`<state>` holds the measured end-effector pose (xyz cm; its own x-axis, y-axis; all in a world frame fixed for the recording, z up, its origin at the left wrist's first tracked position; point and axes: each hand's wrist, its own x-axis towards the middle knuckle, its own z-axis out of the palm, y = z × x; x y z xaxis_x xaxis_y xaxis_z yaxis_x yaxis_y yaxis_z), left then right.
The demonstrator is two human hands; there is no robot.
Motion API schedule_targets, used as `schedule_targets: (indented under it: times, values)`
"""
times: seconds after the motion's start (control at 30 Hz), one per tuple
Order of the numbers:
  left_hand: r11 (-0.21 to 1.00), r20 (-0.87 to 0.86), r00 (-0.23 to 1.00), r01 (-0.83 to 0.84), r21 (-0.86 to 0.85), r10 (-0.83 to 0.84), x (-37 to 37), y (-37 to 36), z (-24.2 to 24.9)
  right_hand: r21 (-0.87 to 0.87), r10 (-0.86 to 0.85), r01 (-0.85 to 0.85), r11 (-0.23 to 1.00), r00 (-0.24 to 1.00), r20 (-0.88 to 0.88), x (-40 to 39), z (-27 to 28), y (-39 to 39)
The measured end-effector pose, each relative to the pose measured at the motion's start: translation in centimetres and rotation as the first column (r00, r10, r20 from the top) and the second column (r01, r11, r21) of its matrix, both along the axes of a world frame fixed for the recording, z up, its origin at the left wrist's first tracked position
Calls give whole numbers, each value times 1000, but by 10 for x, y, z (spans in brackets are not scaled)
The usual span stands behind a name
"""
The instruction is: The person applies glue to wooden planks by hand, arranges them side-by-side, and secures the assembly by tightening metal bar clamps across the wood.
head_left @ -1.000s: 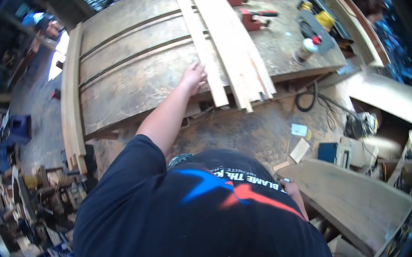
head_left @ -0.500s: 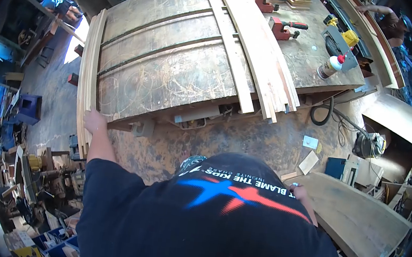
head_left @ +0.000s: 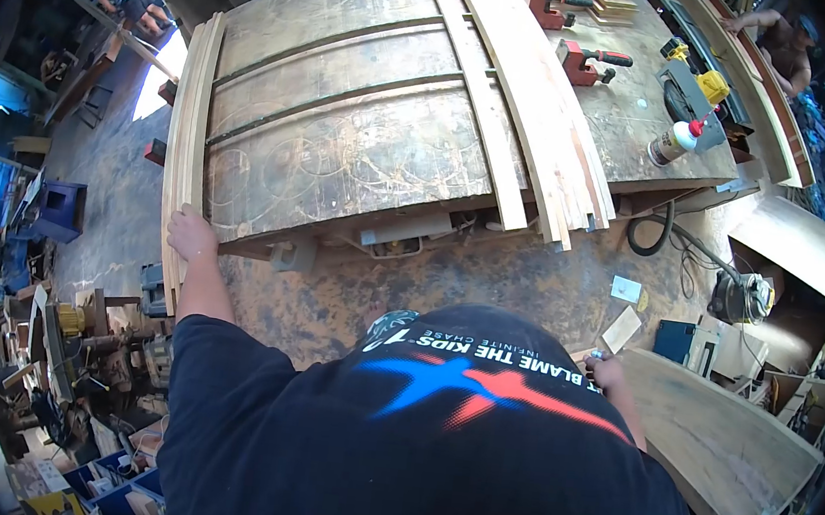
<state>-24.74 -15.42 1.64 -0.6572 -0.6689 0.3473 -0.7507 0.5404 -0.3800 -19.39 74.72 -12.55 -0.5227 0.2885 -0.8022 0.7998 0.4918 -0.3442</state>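
Down the left edge of the workbench [head_left: 342, 165] lies a bundle of long wooden strips [head_left: 190, 124]. My left hand [head_left: 194, 236] is closed over the near end of these strips, at the bench corner. My right hand [head_left: 606, 372] is off to the right, low and away from the bench, with curled fingers. A small pale tip shows at its fingers; what it belongs to I cannot make out. More strips lie across the bench: a narrow wooden strip [head_left: 485, 114] and, beside it, a group of wider boards [head_left: 539, 110].
On the bench's right side are red clamps [head_left: 582, 64], a circular saw [head_left: 689, 91] and a red-capped bottle [head_left: 673, 144]. A vacuum [head_left: 742, 296] and a large panel [head_left: 725, 441] stand at right. Cluttered tools [head_left: 70, 362] fill the lower left. Other people are in the background.
The whole view has shifted slightly, with the bench now a little further right. My right hand has come slightly out and shows more fully. My left hand stays on the strips.
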Motion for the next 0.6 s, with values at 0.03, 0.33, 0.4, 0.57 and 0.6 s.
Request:
schedule_targets:
  times: [0.03,0.33,0.4,0.57,0.6]
  values:
    - [1000,-11,1000,20,-20,-20,-1,4,3,-2,11,-11,1000,1000,4,4,-12,8]
    - [847,-311,950,165,506,1,-25,72,16,32,22,-23,999,999,25,19,-3,7]
    - [785,-455,890,301,541,-28,-32,96,-4,29,17,-18,999,999,44,22,-7,7]
    - [511,-633,764,496,702,128,-56,207,-17,-46,0,1,999,999,37,16,-46,16]
    - [484,-627,764,495,722,155,-62,230,-18,-66,-22,24,998,999,26,15,-51,18]
